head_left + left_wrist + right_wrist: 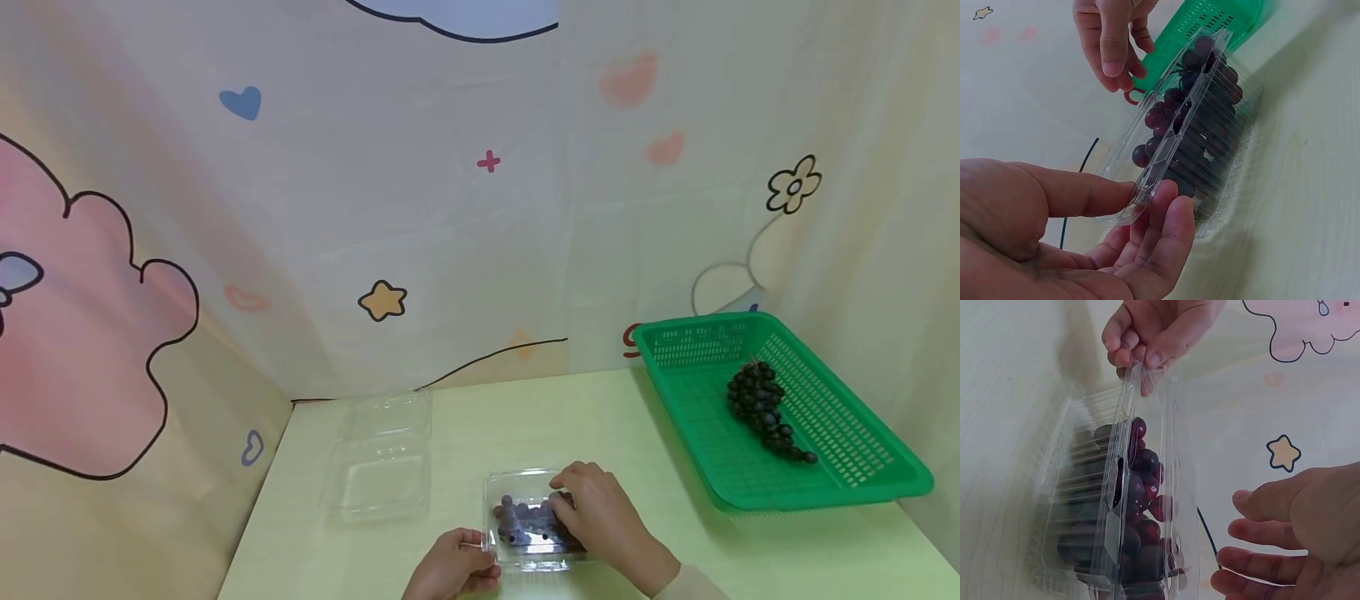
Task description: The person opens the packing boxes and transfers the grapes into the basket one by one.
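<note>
A clear plastic clamshell box (517, 486) stands on the table at the front, with dark purple grapes (1172, 119) inside it. Its lid lies over the grapes. My left hand (453, 562) pinches the box's rim at the near left corner, thumb on top and fingers beneath, as the left wrist view shows. Over the right part of the lid hovers my right hand (603, 508). In the right wrist view that hand's fingers (1266, 565) are spread loosely, apart from the box, and hold nothing.
To the right stands a green plastic basket (690, 442) with a bunch of dark grapes (757, 400) in it. Another clear clamshell box (382, 483) lies opened out at the back left of the table. A printed curtain (450, 225) hangs behind the table.
</note>
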Demonstrator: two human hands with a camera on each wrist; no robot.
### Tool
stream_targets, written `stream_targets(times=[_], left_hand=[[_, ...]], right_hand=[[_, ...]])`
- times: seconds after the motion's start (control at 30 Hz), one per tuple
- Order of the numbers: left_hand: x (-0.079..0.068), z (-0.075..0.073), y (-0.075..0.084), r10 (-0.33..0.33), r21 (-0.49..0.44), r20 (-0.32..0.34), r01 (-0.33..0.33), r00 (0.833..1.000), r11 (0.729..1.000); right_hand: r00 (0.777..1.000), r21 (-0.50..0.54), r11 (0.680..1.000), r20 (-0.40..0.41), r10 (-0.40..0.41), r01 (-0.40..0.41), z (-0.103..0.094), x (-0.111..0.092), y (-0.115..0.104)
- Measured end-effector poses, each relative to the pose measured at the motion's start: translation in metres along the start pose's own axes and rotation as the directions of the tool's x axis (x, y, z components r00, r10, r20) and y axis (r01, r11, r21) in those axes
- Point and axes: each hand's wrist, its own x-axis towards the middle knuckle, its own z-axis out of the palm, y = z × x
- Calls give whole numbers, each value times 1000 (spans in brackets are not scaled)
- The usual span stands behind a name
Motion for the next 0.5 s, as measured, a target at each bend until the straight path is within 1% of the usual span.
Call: stream_targets(times=[0.27,0.5], left_hand=[[-1,0,2,-4,6,-19,4,1000,1000],[-2,0,1,22,-21,-2,-23,1000,1000]], right_hand=[[998,-35,998,5,-57,58,3,-5,-9],[987,-104,982,-5,-162,160,6,-9,-17]])
